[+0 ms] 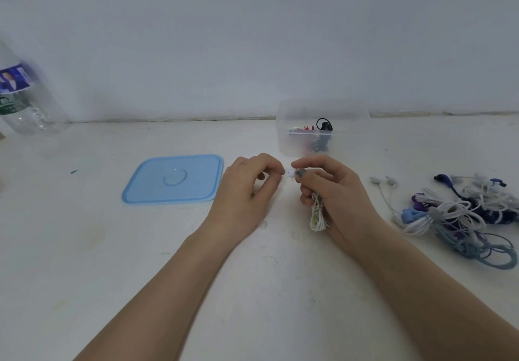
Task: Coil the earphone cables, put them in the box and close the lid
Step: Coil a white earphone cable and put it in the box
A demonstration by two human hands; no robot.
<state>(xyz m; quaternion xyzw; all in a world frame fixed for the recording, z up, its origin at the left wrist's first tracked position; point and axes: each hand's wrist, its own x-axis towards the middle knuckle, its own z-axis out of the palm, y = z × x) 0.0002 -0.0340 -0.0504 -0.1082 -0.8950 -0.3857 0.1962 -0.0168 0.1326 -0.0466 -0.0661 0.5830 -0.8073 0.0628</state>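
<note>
Finishing this white earphone coil (317,214) looks easiest if the right hand (331,189) grips the bundle tight while the left hand (250,183), fingers curled, pinches its loose end before the clear box (283,141) just behind.

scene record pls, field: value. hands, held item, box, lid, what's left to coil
right hand: grips a coiled white earphone bundle, loops hanging below the grip
left hand: fingers curled, tips at the bundle's top end; contact unclear
box: clear, open, behind the hands; black and red earphones inside
lid: blue, flat on the table, left of the hands
remaining: tangled pile of earphones at right
other: plastic bottle far left
</note>
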